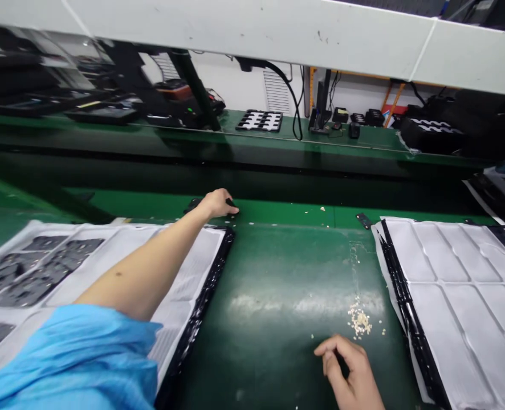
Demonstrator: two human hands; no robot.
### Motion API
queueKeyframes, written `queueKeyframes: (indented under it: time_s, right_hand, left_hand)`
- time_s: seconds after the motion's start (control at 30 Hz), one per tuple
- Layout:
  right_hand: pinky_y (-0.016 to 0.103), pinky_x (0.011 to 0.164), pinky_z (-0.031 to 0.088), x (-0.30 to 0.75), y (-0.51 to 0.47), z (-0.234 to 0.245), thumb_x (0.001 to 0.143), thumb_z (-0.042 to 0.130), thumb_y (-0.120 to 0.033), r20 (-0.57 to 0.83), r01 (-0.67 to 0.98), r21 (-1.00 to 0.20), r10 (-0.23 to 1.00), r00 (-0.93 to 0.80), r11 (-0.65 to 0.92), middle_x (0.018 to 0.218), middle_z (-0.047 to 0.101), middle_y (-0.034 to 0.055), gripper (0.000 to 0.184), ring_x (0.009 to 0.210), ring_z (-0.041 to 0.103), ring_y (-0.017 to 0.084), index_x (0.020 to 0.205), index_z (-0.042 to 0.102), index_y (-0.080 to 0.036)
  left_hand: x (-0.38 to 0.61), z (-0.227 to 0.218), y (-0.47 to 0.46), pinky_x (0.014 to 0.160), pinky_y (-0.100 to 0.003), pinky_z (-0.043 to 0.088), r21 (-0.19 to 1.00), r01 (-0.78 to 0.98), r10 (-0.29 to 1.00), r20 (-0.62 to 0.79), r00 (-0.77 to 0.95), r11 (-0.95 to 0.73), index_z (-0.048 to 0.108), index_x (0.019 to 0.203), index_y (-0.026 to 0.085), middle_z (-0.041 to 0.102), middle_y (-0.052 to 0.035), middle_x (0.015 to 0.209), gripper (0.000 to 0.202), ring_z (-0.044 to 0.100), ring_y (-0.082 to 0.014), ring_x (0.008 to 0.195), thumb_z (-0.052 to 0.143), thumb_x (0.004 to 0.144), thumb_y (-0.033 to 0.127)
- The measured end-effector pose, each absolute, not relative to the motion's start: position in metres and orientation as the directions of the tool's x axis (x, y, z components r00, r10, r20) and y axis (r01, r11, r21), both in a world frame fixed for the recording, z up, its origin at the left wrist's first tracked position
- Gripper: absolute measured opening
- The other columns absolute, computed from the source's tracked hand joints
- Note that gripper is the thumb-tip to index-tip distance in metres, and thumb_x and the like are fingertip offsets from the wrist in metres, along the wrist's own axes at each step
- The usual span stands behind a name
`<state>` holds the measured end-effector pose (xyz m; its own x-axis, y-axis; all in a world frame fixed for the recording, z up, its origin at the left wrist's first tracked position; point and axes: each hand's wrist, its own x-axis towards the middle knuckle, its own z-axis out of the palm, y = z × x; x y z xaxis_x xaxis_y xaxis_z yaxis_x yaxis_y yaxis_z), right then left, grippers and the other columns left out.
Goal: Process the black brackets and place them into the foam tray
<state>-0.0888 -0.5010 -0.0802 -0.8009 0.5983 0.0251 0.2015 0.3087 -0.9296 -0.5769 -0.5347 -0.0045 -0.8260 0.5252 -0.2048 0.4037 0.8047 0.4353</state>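
Black part point(192, 205), small and flat, lies at the far edge of the green mat point(278, 273), just above centre-left of the frame, and the left hand point(219, 203) reaches out on a long bare arm to cover it. The fingers bend down over the part, but whether they have pinched it or only rest on it cannot be told. The right hand point(351, 373) sits low at the bottom right of the mat with its fingers loosely curled; a dark spot shows between thumb and fingers, and it is unclear whether that is something held or only shadow. As far as progress shows, the left tray point(210, 285), at the left of the frame with a white sheet on top, has dark parts in several pockets towards its left side, while the pockets nearer the arm look white. The right tray point(400, 290), at the right edge, shows mostly white pockets, with dark patches only at its far right corner. Pale crumbs point(359, 322) are scattered on the mat just above the right hand, and a second small black piece point(362, 220) lies near the right tray's upper corner.
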Motion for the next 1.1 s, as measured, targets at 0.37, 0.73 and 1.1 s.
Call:
queueKeyframes:
  time_s: [0.37, 0.73, 1.1]
  right_hand:
    - [0.025, 0.062, 0.054, -0.106, -0.494, -0.061, 0.106, 0.055, -0.038, 0.043, 0.039, -0.991, 0.586, -0.809, 0.126, 0.095, 0.071, 0.0066, 0.030, 0.068, 0.063, 0.015, 0.123, 0.067, -0.018]
    - [0.025, 0.057, 0.058, -0.128, -0.488, -0.045, 0.099, 0.065, -0.043, -0.052, 0.011, -0.998, 0.702, -0.710, -0.062, 0.078, 0.073, 0.0029, 0.025, 0.063, 0.069, 0.017, 0.105, 0.067, -0.018]
    - [0.051, 0.105, 0.052, -0.044, -0.468, -0.086, 0.104, 0.059, -0.033, 0.157, 0.232, -0.924, 0.855, -0.494, 0.304, 0.126, 0.066, 0.0141, 0.021, 0.120, 0.064, 0.029, 0.120, 0.066, -0.021]
  left_hand:
    - [-0.336, 0.033, -0.605, 0.070, -0.037, 0.062, 0.957, 0.192, 0.827, -0.077, -0.556, 0.218, 0.068, 0.108, 0.023, 0.078, -0.0055, 0.093, 0.023, 0.074, -0.0217, 0.072, 0.067, 0.090, 0.037]
    - [-0.230, -0.029, -0.600, 0.082, -0.035, 0.060, 0.994, -0.031, 0.710, -0.095, -0.698, 0.103, 0.062, 0.114, 0.025, 0.072, -0.0047, 0.101, 0.032, 0.071, -0.0224, 0.091, 0.075, 0.087, 0.033]
    - [-0.249, -0.089, -0.599, 0.114, -0.052, 0.048, 0.879, 0.335, 0.658, 0.033, -0.752, 0.339, 0.059, 0.130, 0.024, 0.068, -0.0130, 0.136, 0.032, 0.062, -0.0317, 0.133, 0.047, 0.105, 0.040]
